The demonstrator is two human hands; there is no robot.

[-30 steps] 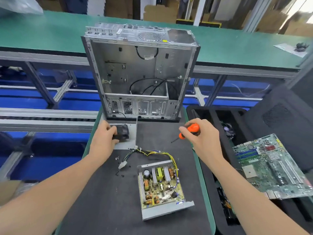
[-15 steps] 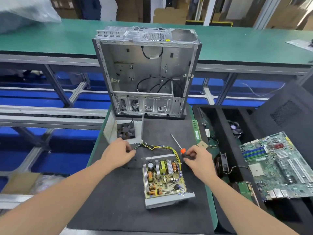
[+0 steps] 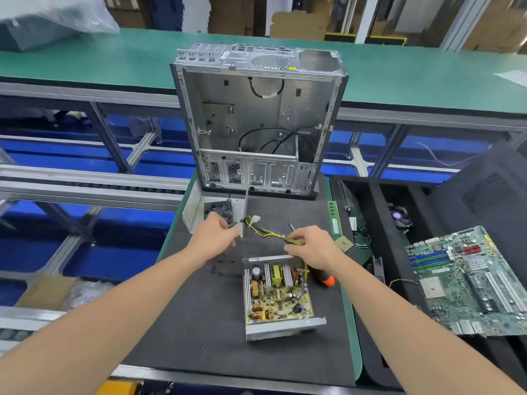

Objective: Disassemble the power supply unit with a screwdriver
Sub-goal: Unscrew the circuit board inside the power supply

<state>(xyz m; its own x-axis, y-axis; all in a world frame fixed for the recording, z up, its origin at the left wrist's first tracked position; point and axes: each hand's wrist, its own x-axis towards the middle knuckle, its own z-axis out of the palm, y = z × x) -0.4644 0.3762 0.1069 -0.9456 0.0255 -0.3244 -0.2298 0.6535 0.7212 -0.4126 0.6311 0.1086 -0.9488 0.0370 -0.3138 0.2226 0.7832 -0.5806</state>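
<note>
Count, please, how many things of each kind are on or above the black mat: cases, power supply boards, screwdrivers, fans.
Case: 1
Power supply board: 1
Screwdriver: 1
Fan: 1
Total: 4

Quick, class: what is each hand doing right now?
Left hand: fingers curled at the metal cover's edge; what they hold cannot be told.
Right hand: grips the screwdriver.

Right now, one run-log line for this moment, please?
PSU open | left hand at fan cover | right hand on wires, over screwdriver | grips unclear
</note>
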